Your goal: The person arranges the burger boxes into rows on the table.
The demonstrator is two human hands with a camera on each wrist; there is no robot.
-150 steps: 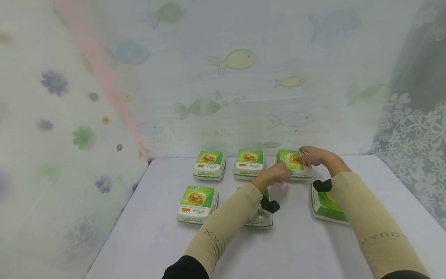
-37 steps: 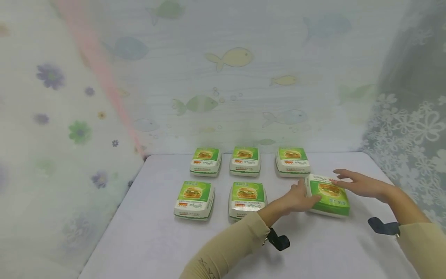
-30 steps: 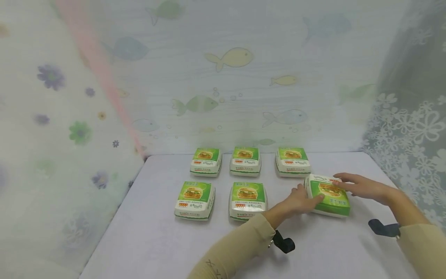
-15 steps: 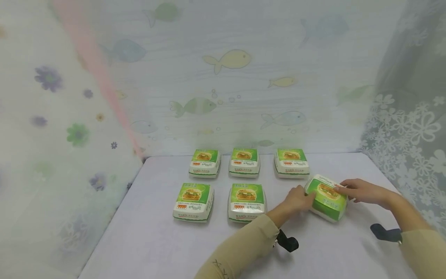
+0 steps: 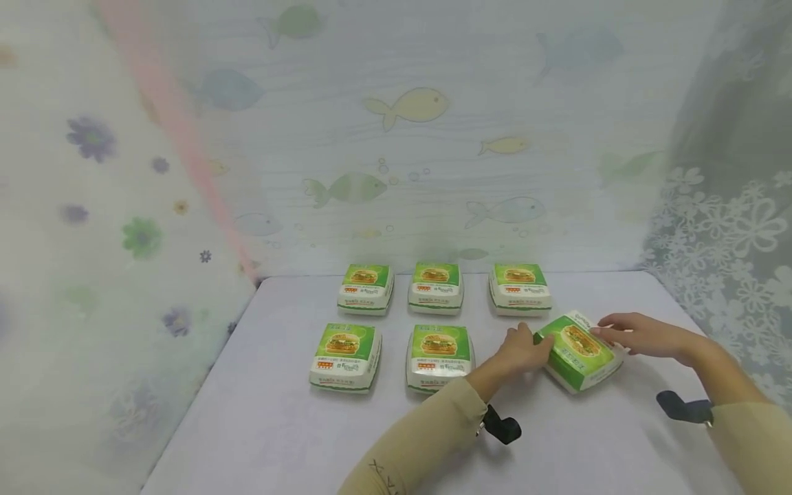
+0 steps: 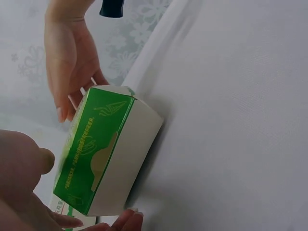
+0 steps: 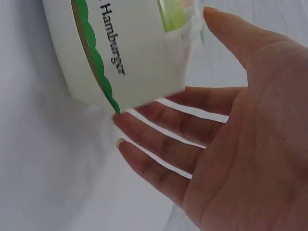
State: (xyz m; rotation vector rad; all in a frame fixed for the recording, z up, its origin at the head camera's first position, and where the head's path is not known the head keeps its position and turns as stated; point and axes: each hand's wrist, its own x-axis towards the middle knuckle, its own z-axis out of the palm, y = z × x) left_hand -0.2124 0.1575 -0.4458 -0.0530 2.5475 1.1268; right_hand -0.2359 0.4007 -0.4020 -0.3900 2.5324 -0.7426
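A green and white hamburger box (image 5: pixel 578 350) stands at the front right, turned askew to the others. In the head view my left hand (image 5: pixel 520 354) grips its left corner, thumb over the lid and fingers along the side. My right hand (image 5: pixel 650 337) is at the opposite corner. In the right wrist view its fingers (image 7: pixel 163 144) are nearly straight and spread, their tips against the box, while the thumb lies apart near the lid. The left wrist view shows the box's green front panel (image 6: pixel 94 149) between both hands.
A back row holds a left box (image 5: pixel 365 289), a middle box (image 5: pixel 436 289) and a right box (image 5: pixel 520 289). Two more boxes, one left (image 5: pixel 345 357) and one centre (image 5: pixel 439 357), fill out the front row. Patterned cloth (image 5: pixel 402 227) hangs behind the white table (image 5: pixel 260 440).
Both hands have come from the back right box to the front right one. That box has since turned clockwise, its dark green front swinging round toward the left.
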